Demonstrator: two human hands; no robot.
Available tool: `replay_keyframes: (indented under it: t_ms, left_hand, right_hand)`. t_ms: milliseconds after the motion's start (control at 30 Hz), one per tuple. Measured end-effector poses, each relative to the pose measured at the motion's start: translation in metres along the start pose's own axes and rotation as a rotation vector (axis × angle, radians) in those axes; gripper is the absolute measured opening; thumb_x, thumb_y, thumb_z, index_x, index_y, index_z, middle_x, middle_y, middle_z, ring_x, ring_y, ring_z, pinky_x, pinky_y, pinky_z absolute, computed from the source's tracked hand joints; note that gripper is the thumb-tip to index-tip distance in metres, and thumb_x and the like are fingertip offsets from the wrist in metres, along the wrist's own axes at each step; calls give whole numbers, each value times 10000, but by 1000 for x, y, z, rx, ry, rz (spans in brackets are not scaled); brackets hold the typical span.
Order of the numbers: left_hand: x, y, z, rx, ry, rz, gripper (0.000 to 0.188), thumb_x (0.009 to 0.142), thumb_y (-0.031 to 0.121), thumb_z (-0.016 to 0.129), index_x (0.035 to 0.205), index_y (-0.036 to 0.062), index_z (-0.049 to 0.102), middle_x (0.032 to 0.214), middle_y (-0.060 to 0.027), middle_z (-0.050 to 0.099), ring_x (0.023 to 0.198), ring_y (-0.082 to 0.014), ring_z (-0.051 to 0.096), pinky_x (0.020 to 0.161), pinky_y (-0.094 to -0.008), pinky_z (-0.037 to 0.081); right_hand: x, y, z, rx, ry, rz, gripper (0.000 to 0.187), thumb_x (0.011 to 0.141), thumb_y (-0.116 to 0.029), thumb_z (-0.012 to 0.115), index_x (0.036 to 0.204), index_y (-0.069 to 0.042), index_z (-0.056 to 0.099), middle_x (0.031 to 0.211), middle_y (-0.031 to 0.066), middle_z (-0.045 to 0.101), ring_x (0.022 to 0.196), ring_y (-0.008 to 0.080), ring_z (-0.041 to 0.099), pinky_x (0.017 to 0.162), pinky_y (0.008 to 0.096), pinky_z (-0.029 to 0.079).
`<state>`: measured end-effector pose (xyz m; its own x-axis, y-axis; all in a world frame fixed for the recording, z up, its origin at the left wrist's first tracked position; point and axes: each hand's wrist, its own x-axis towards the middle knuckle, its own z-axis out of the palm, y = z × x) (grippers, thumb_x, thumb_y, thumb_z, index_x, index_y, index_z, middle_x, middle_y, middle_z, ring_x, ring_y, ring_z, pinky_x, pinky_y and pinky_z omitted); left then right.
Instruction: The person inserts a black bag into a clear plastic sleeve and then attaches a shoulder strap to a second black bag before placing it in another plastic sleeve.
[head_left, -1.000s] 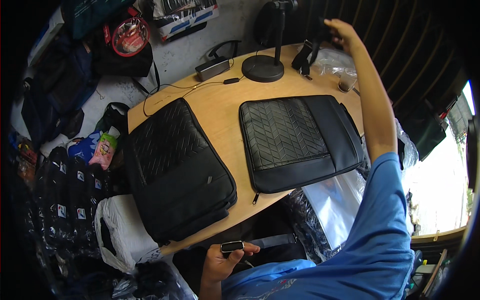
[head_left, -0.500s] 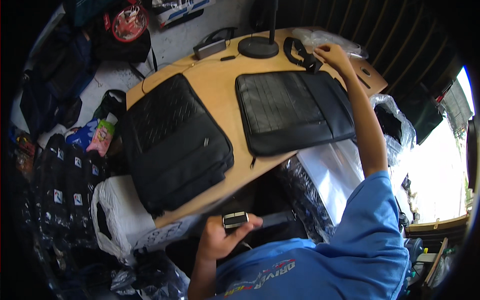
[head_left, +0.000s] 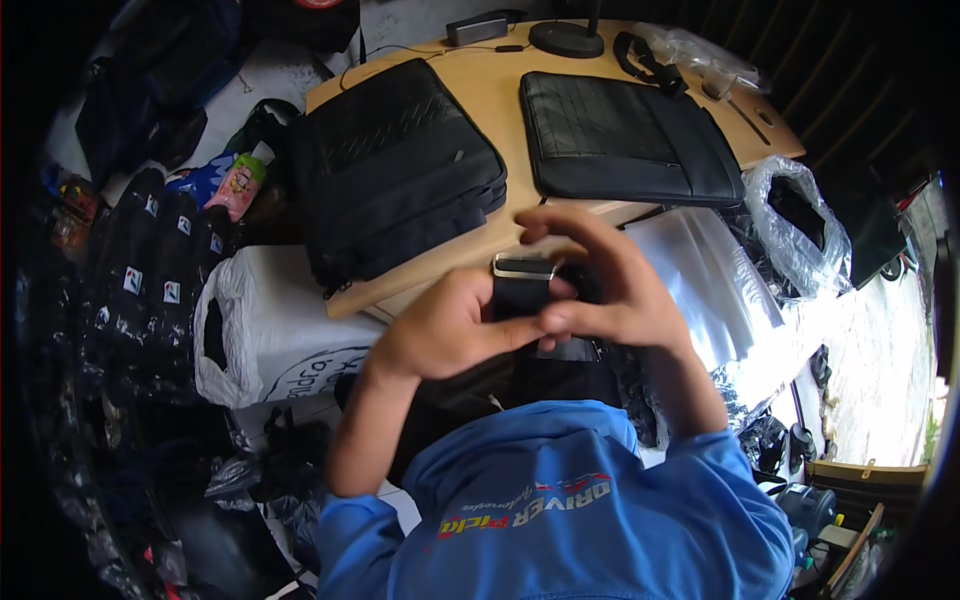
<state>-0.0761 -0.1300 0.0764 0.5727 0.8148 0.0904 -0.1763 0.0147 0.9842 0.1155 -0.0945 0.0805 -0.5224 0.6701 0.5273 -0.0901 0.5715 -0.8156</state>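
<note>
The person's left grip (head_left: 440,325) is closed on a black piece (head_left: 520,297) with a shiny buckle (head_left: 524,266) at its top. The thumb lies along the low end of the piece, pointing at the other hand. The right grip (head_left: 630,290) is curled just to the right of the piece, and its thumb meets the left thumb. It is too dark there to tell if the right fingers hold anything.

Both hands are in front of the near edge of the tabletop (head_left: 495,95). Past the left grip lies a thick bag (head_left: 405,175). Past the right grip lies a thin bag (head_left: 610,125), well apart from the thick one. Farther off, beyond the thin bag, are a black strap (head_left: 665,75) and a round stand (head_left: 567,41).

To the left of the left grip is a white sack (head_left: 275,300). To the right of the right grip are clear sheets (head_left: 700,270). A blue shirt (head_left: 560,490) is below both hands.
</note>
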Motion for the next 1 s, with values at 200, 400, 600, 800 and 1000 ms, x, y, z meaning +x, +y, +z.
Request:
replay_keyframes:
  t_ms: [200,400,600,800,1000]
  left_hand:
    - [12,50,-16,214,-41,126,129,874,43,590,968,-38,628,868,-71,671,809,-124,630,759,-248,499]
    - [5,60,-15,211,146,324,224,881,80,598,1053,-64,591,895,-161,666,794,-234,665,752,-351,551]
    - [-3,88,-22,218,305,461,254,911,130,569,1084,-55,574,885,-156,661,764,-219,669,651,-319,569]
    - [-20,118,-40,348,347,513,255,930,173,537,1083,-26,579,881,-144,657,742,-196,661,606,-290,556]
    - [-37,135,-40,441,315,338,272,930,220,527,1042,-20,588,861,-153,646,610,-142,628,406,-210,465]
  right_hand:
    - [51,-38,-7,-144,-104,140,226,813,-81,661,1012,17,621,684,91,656,562,126,635,499,251,486]
    - [103,-100,-12,-223,-80,115,323,889,-276,594,1000,23,647,834,52,651,774,136,572,760,323,450]
    - [134,-87,-13,-40,-221,-37,392,907,-310,574,1020,60,640,851,81,653,794,136,578,751,279,458]
    - [152,-74,13,378,-513,69,499,941,-233,532,1345,24,393,1010,106,584,877,175,573,804,335,453]
    - [173,-55,17,475,-799,-129,629,827,62,590,1394,7,324,1084,119,572,821,158,559,793,331,463]
